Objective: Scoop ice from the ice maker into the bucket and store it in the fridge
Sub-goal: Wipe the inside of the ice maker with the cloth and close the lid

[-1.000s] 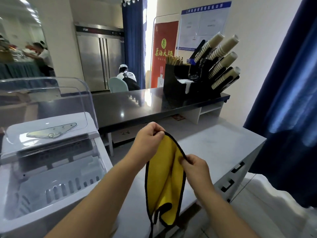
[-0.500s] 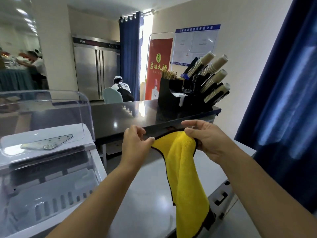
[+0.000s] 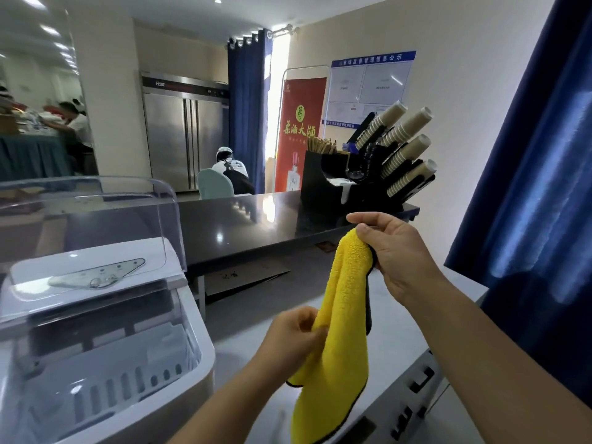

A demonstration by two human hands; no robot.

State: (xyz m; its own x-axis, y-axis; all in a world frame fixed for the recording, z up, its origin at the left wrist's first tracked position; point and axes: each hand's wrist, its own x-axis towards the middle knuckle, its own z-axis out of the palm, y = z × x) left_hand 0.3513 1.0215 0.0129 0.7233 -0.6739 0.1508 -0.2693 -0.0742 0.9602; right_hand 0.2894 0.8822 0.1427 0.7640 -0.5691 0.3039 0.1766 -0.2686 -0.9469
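right fingers (image 3: 368, 219): curled in, thumb and forefinger pinching the top fold of a yellow cloth (image 3: 344, 354); the right hand (image 3: 395, 254) holds it up in front of the dark counter (image 3: 240, 225).
left fingers (image 3: 315, 334): closed on the cloth's left edge partway down; the left hand (image 3: 288, 342) sits lower than the right.
yellow cloth: folded, black-trimmed, hanging between both hands, its tail dangling over the grey worktop (image 3: 403, 334).
ice maker (image 3: 105, 341): on the left, beside the left forearm, clear lid (image 3: 89, 216) raised; no hand touches it; whether ice lies inside i cannot tell.
fridge (image 3: 182, 133): steel, doors closed, at the far wall, well apart.
cup rack (image 3: 381, 168): black, on the dark counter behind the right hand.
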